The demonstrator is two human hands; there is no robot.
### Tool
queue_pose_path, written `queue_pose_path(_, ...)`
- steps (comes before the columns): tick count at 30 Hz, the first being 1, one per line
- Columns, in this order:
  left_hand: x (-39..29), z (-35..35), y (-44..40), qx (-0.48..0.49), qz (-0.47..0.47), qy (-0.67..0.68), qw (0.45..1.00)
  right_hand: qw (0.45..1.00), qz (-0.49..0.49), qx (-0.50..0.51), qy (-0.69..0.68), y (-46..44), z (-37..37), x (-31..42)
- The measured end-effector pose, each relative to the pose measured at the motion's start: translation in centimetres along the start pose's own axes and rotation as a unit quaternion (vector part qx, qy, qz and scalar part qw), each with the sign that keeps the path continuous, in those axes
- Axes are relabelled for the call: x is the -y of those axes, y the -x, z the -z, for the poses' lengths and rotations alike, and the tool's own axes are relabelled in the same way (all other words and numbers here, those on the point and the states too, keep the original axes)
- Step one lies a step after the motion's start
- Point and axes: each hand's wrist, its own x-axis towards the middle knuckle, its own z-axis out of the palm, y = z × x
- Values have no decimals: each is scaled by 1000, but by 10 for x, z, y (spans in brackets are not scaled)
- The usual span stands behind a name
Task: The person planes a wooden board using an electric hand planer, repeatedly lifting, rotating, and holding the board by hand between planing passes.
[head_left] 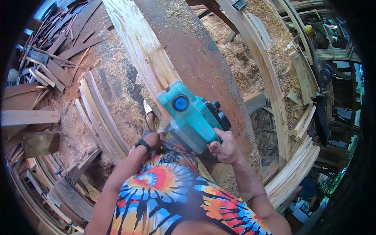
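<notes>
Plainly closed around the rear end of a teal planer (192, 119) with the right hand (225, 149). Placed over the near part of a long pale board (135, 39), with a blue disc (180, 103) on the casing and black knobs (223, 121) along the right side. Low beside the board's near end, with the left hand (152, 139) partly hidden; impossible to tell whether gripping anything. Around the left wrist, a black band (143, 145). Nearer the camera, a multicoloured patterned garment (160, 184). Left of the board, narrow curved timbers (102, 117); farther off, a heap of wood scraps (62, 33). Across brown ground (192, 51) to the right, a long curved beam (270, 80) near scattered shavings (231, 55). At lower right, partly visible, another person (307, 191).
</notes>
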Motion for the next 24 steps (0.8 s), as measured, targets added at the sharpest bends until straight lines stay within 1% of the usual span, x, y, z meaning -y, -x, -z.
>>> queue_pose_path(2, 7, 1, -3, -13, 5, 9, 1000, 1000, 1, 24, 15, -11, 4, 6)
queue_pose_path(5, 9, 13, -5, -27, 18, 36, 999, 999, 19, 28, 13, -30, 3, 15)
queue_pose_path(12, 8, 52, 7, -50, 54, 91, 993, 998, 17, 37, 38, -77, 2, 42)
queue_pose_path(16, 32, 49, -4, -58, 25, 84, 994, 999, 19, 35, 25, -106, -1, 56)
queue_pose_path(17, 36, 47, -7, -55, 31, 73, 995, 999, 18, 34, 22, -113, -2, 59)
queue_pose_path(19, 29, 55, -7, -52, 43, 51, 996, 999, 26, 30, 26, -128, -4, 63)
queue_pose_path(23, 24, 64, -4, -4, -7, 56, 998, 999, 34, 14, 28, -161, -10, 81)
queue_pose_path(24, 9, 75, 6, 8, -16, 69, 997, 999, 31, 13, 24, -170, -12, 82)
